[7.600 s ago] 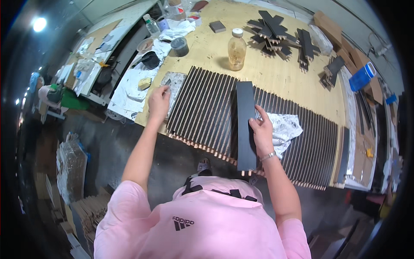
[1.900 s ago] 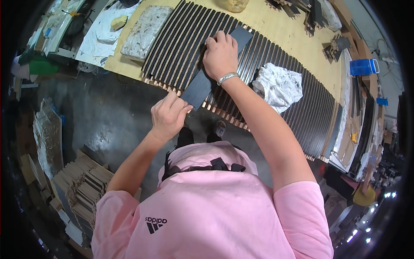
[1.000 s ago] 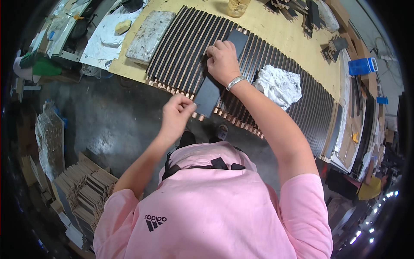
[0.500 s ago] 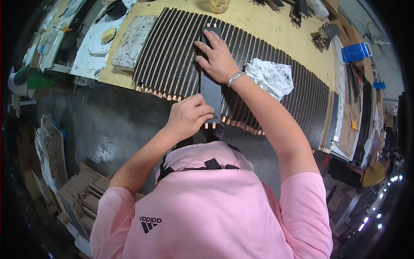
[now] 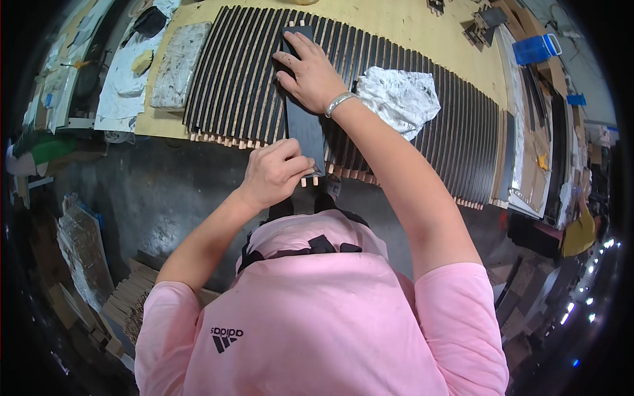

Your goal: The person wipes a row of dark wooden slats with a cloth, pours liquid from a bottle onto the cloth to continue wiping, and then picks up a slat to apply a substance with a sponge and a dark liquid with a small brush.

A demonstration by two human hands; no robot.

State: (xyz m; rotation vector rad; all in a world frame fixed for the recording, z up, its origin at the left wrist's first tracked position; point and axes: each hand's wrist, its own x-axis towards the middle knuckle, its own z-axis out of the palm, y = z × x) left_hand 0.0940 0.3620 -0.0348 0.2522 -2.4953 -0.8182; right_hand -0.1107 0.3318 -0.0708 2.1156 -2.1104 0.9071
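At the near edge of the wooden surface (image 5: 422, 39), the left hand (image 5: 274, 175) is seen with its fingers curled together, and the near end of a long dark board (image 5: 304, 122) is pinched between thumb and fingers. This board is laid lengthwise over a row of dark slats (image 5: 231, 86), which are set side by side and whose pale wooden ends stick out over the edge. Further along the same board, the right hand (image 5: 310, 76) is pressed flat on it, with the fingers spread and not closed around anything; a silver bracelet (image 5: 340, 102) is worn on its wrist. Just to the right of this hand, a crumpled white cloth (image 5: 399, 99) is lying on the slats. To the left of the row, a grey rectangular block (image 5: 179, 63) is placed on the surface, and beside it a white stained sheet (image 5: 125, 72) is spread. In the far right corner, a blue container (image 5: 538, 47) can be seen, well apart from both hands.
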